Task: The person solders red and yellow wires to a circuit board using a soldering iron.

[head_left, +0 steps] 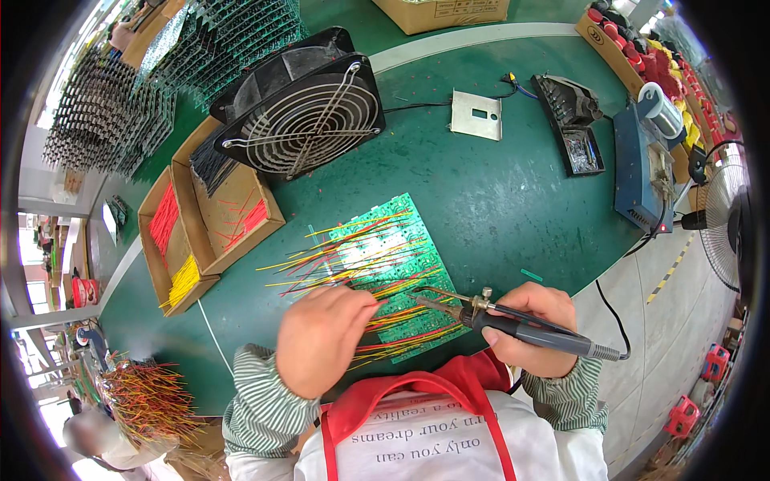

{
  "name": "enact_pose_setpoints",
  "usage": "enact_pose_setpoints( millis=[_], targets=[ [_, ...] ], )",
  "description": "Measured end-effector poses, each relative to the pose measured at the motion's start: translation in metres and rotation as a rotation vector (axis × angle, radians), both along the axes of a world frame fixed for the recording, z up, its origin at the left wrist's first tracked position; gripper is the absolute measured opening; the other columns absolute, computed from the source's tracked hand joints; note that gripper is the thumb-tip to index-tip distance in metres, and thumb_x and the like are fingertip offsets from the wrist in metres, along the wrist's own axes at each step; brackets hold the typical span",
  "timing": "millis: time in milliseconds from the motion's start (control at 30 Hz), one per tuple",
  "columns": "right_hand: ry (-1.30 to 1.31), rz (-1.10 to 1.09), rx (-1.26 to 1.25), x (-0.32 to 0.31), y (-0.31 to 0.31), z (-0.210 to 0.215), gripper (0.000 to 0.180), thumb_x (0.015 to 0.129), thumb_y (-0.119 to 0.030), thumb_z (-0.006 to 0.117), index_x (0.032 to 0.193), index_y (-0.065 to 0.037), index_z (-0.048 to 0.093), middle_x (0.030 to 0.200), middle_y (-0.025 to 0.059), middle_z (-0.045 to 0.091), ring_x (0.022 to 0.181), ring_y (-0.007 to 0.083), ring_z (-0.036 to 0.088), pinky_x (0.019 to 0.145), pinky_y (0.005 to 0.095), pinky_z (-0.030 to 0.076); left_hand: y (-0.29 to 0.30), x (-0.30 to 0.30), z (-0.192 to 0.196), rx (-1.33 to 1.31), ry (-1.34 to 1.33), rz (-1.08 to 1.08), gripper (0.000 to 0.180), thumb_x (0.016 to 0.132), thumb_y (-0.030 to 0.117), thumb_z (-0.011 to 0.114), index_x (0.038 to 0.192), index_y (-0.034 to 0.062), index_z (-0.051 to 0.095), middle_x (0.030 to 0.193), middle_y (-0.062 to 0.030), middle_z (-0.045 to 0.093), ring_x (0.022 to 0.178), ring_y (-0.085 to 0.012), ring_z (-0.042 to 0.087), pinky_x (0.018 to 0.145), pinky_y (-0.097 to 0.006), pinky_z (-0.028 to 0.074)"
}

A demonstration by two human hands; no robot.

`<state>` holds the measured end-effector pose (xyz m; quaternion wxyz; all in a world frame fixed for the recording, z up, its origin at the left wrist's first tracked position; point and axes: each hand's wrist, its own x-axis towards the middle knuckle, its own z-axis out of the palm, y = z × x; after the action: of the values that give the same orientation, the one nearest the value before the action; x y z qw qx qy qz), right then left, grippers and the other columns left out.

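Green circuit board [385,268] already bristles with yellow and red wires; left hand [322,338] pinches wires near its edge, right hand [536,327] grips soldering iron [513,327], joints seemingly unfinished.

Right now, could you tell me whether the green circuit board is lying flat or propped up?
Flat: the green circuit board lies face-up on the green table, wires splayed across it.
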<state>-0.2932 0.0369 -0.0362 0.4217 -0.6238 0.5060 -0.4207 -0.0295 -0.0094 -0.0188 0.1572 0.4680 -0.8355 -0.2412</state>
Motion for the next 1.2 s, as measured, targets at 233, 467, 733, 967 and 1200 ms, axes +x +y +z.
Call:
enact_pose_setpoints(
  millis=[233,467,733,967,1200],
  targets=[
    [-0.052,0.01,0.056,0.005,-0.003,-0.006,0.02,0.069,-0.007,0.074,0.081,-0.002,0.059,0.064,0.0049,0.064,0.052,0.0121,0.061,0.05,0.025,0.045,-0.008,-0.002,-0.021,0.177,-0.004,-0.009,0.01,0.083,0.011,0.066,0.084,0.0009,0.064,0.074,-0.0107,0.059,0.065,-0.026,0.059,0.059,-0.035,0.046],
    [-0.072,0.021,0.072,0.006,-0.005,-0.009,0.019,0.069,-0.007,0.074,0.08,-0.002,0.059,0.058,0.0039,0.061,0.049,0.011,0.058,0.047,0.0246,0.043,-0.012,-0.003,-0.021,0.258,-0.01,0.015,0.011,0.083,0.012,0.066,0.083,0.0011,0.064,0.074,-0.0097,0.059,0.064,-0.0228,0.059,0.057,-0.033,0.045],
    [-0.06,0.022,0.081,0.011,-0.008,-0.009,0.018,0.069,-0.006,0.073,0.079,-0.002,0.059,0.057,0.0036,0.06,0.049,0.0103,0.058,0.047,0.0248,0.043,-0.014,-0.002,-0.021,0.259,-0.011,-0.016,0.011,0.082,0.011,0.066,0.082,0.0009,0.064,0.074,-0.0095,0.059,0.064,-0.0233,0.059,0.057,-0.033,0.046],
    [-0.055,0.02,0.048,0.006,-0.009,-0.006,0.019,0.069,-0.007,0.074,0.079,-0.002,0.059,0.059,0.0034,0.061,0.05,0.0106,0.059,0.047,0.0249,0.044,-0.014,-0.004,-0.02,0.265,-0.021,-0.009,0.01,0.081,0.011,0.067,0.081,0.0013,0.065,0.075,-0.0097,0.06,0.065,-0.0238,0.06,0.058,-0.034,0.047],
    [-0.023,-0.015,0.037,-0.003,-0.005,-0.001,0.019,0.069,-0.007,0.074,0.079,-0.002,0.06,0.062,0.0049,0.063,0.051,0.0121,0.06,0.049,0.0249,0.046,-0.015,-0.01,-0.005,0.106,0.02,0.057,0.007,0.079,0.008,0.068,0.081,0.002,0.065,0.074,-0.0097,0.061,0.065,-0.0254,0.06,0.059,-0.034,0.047]
  ],
)
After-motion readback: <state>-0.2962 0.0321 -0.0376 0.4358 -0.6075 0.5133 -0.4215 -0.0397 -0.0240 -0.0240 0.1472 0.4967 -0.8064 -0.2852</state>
